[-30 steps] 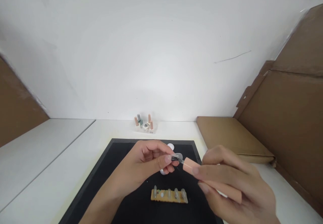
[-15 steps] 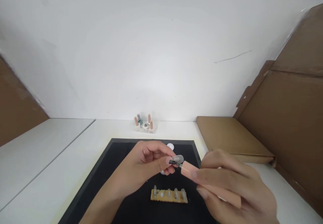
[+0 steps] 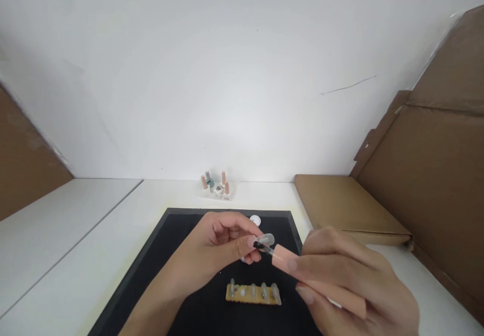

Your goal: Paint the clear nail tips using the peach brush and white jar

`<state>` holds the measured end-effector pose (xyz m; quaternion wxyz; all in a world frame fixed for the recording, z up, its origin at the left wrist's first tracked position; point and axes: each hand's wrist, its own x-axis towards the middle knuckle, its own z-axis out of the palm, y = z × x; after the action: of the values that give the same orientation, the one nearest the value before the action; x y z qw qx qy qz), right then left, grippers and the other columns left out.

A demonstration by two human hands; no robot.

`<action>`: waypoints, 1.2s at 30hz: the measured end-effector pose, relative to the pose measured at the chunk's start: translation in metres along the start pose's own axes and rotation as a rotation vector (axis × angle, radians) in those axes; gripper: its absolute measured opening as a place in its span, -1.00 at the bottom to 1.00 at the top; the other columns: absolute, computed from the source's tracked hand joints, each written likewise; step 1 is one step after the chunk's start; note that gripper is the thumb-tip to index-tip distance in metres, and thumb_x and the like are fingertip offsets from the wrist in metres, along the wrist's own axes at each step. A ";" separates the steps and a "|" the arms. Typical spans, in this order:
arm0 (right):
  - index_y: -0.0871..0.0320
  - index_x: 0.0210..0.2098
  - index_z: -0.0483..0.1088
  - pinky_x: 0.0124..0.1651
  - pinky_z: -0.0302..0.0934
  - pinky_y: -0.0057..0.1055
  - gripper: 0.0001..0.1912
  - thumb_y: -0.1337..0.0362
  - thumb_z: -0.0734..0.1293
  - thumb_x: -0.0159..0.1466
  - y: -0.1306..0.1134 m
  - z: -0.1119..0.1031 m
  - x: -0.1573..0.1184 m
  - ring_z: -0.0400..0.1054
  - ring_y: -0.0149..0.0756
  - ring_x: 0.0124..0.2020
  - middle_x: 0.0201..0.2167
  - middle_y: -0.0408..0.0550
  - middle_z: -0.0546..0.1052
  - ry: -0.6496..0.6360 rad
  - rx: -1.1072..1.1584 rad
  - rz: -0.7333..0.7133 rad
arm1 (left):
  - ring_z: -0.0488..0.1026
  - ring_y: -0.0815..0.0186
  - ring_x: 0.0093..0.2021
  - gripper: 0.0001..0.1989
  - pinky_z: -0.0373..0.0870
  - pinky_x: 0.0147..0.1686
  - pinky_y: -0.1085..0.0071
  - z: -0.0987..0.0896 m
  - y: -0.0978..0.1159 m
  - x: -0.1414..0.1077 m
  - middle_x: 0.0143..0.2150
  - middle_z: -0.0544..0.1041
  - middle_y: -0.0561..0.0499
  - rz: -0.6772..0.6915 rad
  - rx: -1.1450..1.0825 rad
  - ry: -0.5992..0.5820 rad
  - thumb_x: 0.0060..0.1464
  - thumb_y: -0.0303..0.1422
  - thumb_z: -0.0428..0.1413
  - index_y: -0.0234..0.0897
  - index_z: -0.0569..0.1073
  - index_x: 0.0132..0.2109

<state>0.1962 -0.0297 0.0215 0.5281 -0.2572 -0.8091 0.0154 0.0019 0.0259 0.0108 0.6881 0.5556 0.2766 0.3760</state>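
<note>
Between its thumb and fingers, my left hand [image 3: 223, 240] pinches a clear false nail [image 3: 268, 238], whose rounded tip points right. My right hand [image 3: 351, 275] is closed around the long peach cap of a nail polish brush [image 3: 283, 259]. The dark bristles lie at the false nail's base, close to my left thumb; whether they touch it I cannot tell. Below my hands, a yellowish strip [image 3: 247, 300] lies on the black mat [image 3: 204, 305], with several translucent false nails on it.
A clear tray [image 3: 212, 196] with several small polish bottles stands against the wall. A round white lid or dish [image 3: 255, 220] sits near the mat's far edge. A flat cardboard box [image 3: 348, 202] lies at the right, beside an upright cardboard panel [image 3: 434, 159].
My right hand with the brush has shifted slightly to the right and down. The bristles stay close to the false nail, and my left hand has hardly moved.
</note>
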 end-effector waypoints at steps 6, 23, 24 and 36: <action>0.17 -0.27 0.42 -0.63 0.18 -0.46 -0.73 0.59 0.25 0.12 0.001 -0.001 -0.006 0.29 -0.43 -0.62 -0.55 -0.16 0.36 0.047 -0.066 0.040 | 0.49 0.47 -0.51 -0.88 0.42 -0.47 0.60 -0.002 -0.005 -0.001 -0.44 0.65 0.00 -0.012 -0.057 -0.028 0.00 -0.33 0.31 -0.31 0.63 -0.38; 0.21 -0.20 0.43 -0.59 0.26 -0.47 -0.73 0.58 0.25 0.15 0.002 0.000 -0.004 0.35 -0.42 -0.56 -0.48 -0.10 0.44 0.025 -0.045 -0.017 | 0.49 0.48 -0.55 -0.88 0.41 -0.52 0.64 0.000 -0.003 0.000 -0.52 0.63 0.05 -0.013 -0.112 -0.012 -0.06 -0.34 0.35 -0.31 0.63 -0.40; 0.21 -0.23 0.43 -0.59 0.25 -0.47 -0.74 0.59 0.25 0.15 0.002 0.000 -0.003 0.34 -0.43 -0.57 -0.49 -0.11 0.43 0.021 -0.043 -0.019 | 0.49 0.49 -0.55 -0.89 0.41 -0.52 0.64 0.000 -0.003 -0.001 -0.52 0.63 0.05 -0.014 -0.113 -0.011 -0.06 -0.34 0.35 -0.31 0.63 -0.39; 0.20 -0.27 0.44 -0.61 0.23 -0.47 -0.76 0.58 0.24 0.16 0.000 0.005 -0.001 0.28 -0.46 -0.63 -0.56 -0.16 0.39 0.056 -0.036 0.005 | 0.48 0.50 -0.57 -0.84 0.41 -0.54 0.65 -0.001 -0.004 0.002 -0.51 0.64 0.03 -0.012 -0.098 0.009 -0.09 -0.30 0.36 -0.32 0.64 -0.41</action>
<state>0.1920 -0.0291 0.0180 0.5459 -0.2693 -0.7934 -0.0052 0.0032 0.0282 0.0072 0.7154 0.5179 0.2642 0.3874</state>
